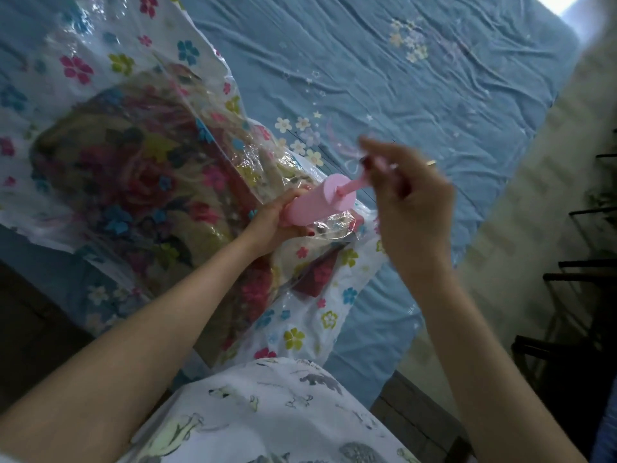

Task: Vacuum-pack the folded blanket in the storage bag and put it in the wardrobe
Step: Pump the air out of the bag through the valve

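L hand (280,218) round pink pump (317,203) on bag (100,61), R hand (404,188) gripping plunger (350,186), near bed edge.

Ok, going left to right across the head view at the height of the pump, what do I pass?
Folded blanket inside the flowered storage bag → left hand gripping the pink pump barrel → pump rod → right hand holding the rod's handle → blue bedsheet.

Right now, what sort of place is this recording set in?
Most likely a bedroom at home. The work lies on a bed with a wrinkled blue flowered sheet, where a blanket sits inside a clear flower-printed storage bag. A dark metal rack stands beside the bed.
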